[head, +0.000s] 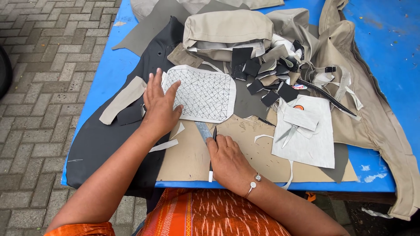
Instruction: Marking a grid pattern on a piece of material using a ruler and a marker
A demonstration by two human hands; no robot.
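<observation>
My left hand (159,104) lies flat, fingers spread, on the left edge of a white fabric piece (205,94) marked with a black criss-cross grid. My right hand (227,161) holds a black pen with a white end (211,162), its tip near the lower edge of that piece. A clear ruler (203,131) lies slanted just above my right hand. Both rest over a tan cardboard sheet (188,159) on a blue table (109,70).
A black fabric sheet (105,140) covers the table's left. Beige fabric bundles (227,30) and small black and beige offcuts (267,74) pile at the back. Scissors (289,134) lie on a white fabric piece (306,144) at the right. Brick paving (39,87) lies left.
</observation>
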